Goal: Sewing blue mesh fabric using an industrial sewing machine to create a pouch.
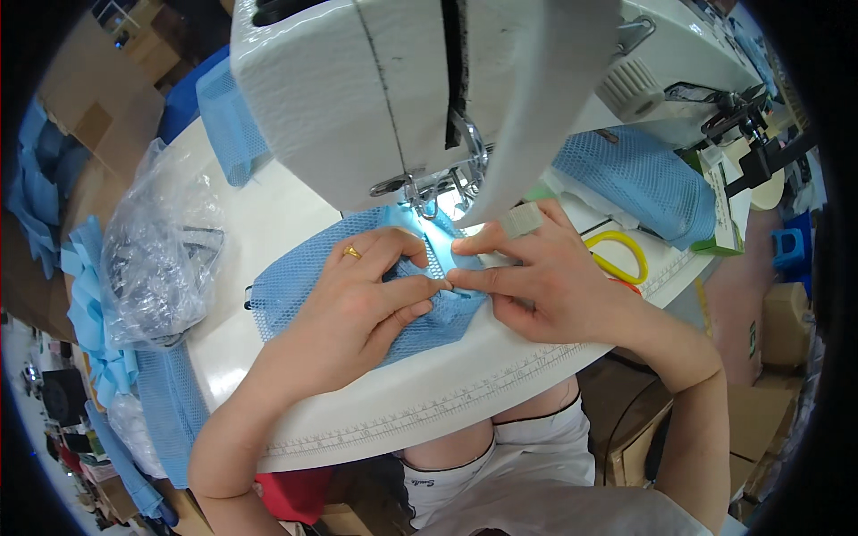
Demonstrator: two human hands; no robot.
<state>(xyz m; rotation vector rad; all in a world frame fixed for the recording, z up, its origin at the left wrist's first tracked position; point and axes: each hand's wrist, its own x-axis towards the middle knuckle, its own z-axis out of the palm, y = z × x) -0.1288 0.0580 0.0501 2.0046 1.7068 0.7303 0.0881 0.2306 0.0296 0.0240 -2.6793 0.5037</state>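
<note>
A piece of blue mesh fabric [284, 284] with a smoother light-blue strip [439, 238] lies under the needle area of a white sewing machine [313, 98]. My left hand [366, 290], with a ring on one finger, is closed on the mesh, thumb and finger pinched together just in front of the presser foot [429, 207]. From the right, my right hand [559, 281] presses stretched, spread fingers onto the fabric, their tips near the left fingertips. One of its fingers wears a pale wrap [522, 220]. The lamp's glare blurs the needle.
Yellow-handled scissors [618, 257] lie right of my right hand, beside more blue mesh [639, 183] and a green-and-white box [722, 201]. At left are a clear plastic bag [161, 259] and hanging light-blue strips [94, 313]. A printed ruler [420, 414] follows the table's curved front edge.
</note>
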